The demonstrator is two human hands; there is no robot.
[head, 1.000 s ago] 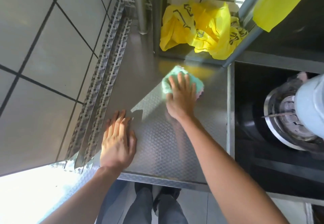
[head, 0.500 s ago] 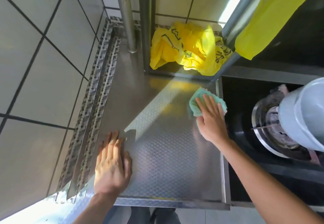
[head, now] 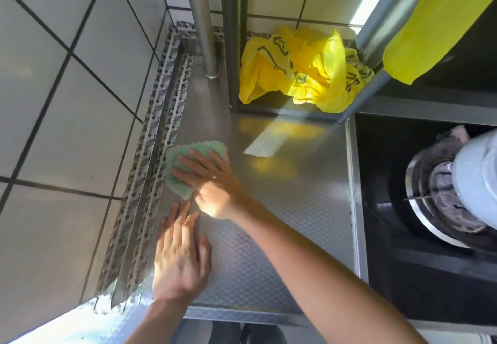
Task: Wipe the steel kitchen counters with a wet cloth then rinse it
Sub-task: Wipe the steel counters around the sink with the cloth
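**Ana:** Head view, looking straight down on the steel bench (head: 282,222), patterned surface catching a bright patch of light near the back. Right hand (head: 212,182) is flat on the green cloth (head: 183,166), fingers spread and straight, pressing it onto the steel.

**Ben:** So that grip is apart, nothing curled round the cloth?

**Ana:** Correct, fingers lie on top of it. The cloth sits at the left side of the bench, just beside the perforated metal strips (head: 150,171) that run along the tiled wall (head: 67,128). Its edges stick out past the fingertips and below the thumb.

**Ben:** And the left hand (head: 180,257)?

**Ana:** Palm down on the bench near the front edge, fingers straight and close together, holding nothing. Its fingertips reach up just short of the right hand's wrist. The right forearm crosses the bench diagonally from the lower right.

**Ben:** What else is around?

**Ana:** A crumpled yellow plastic bag (head: 301,74) at the back, on a lower steel shelf between upright posts, its yellow glow reflected in the bench. A round steel pole (head: 201,20) stands at the back left corner. To the right, set in a dark recess, a gas burner (head: 441,198) with a pale pot (head: 478,182) over it. A yellow sheet (head: 435,20) hangs top right.
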